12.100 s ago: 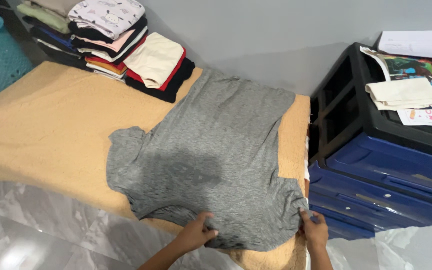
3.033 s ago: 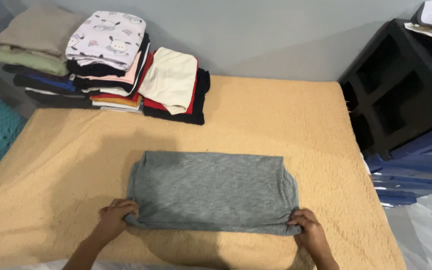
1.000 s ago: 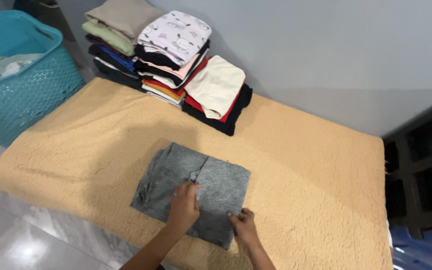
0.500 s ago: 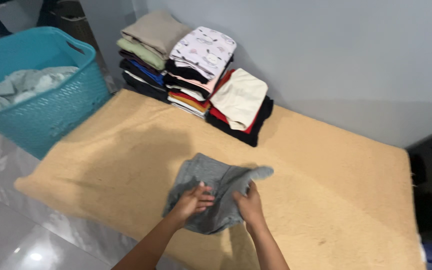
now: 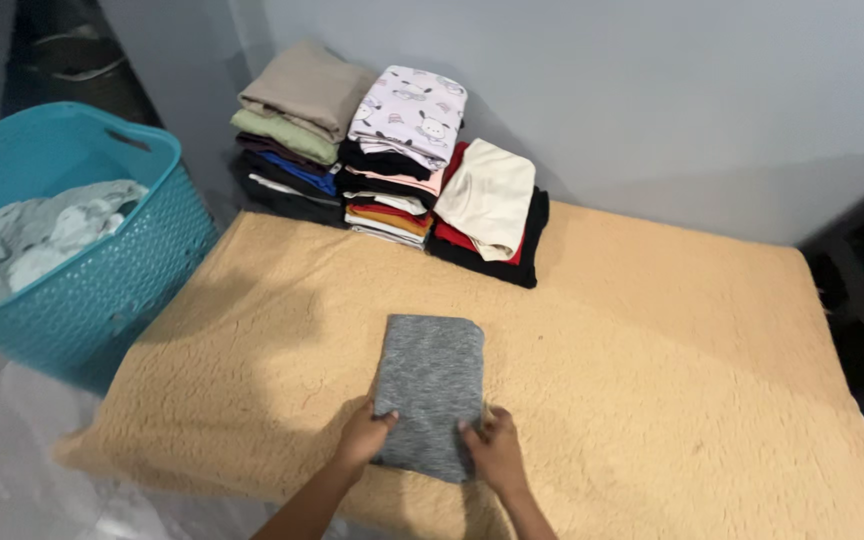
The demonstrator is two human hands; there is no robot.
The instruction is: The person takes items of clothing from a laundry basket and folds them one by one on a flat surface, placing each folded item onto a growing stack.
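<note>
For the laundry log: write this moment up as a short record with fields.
Left hand: on the near left corner of the folded grey garment
Right hand: on its near right corner
Surface: tan fleece blanket
Behind: stacks of folded clothes by the wall
Left side: teal laundry basket holding pale clothes

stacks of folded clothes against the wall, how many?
3. Left stack with a tan top, nearest the teal basket; middle stack with a printed white top; right stack with a cream top. More may lie outside the frame.
</note>
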